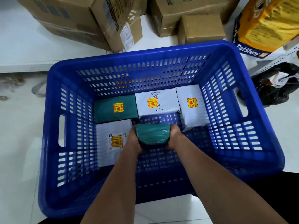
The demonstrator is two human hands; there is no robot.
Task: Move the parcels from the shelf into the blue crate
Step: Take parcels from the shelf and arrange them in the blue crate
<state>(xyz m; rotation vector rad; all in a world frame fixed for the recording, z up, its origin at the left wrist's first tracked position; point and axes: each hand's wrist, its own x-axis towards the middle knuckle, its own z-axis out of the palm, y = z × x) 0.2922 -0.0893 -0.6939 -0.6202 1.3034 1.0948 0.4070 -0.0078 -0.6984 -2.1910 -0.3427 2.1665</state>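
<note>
The blue crate [53, 159] stands on the floor below me. Both my arms reach down into it. My left hand [133, 139] and my right hand [175, 136] grip the two sides of a small dark green parcel [152, 134], held low over the crate's middle. On the crate floor lie a green parcel [115, 109] at the back left, a white parcel [157, 102] at the back middle, a white parcel [191, 107] at the back right, and a white parcel [111, 141] at the front left, each with a yellow sticker.
Cardboard boxes [80, 21] are stacked on the white floor behind the crate. A yellow pet-food bag [265, 25] stands at the back right, with a black plastic bag [278, 84] beside the crate's right wall. The shelf is out of view.
</note>
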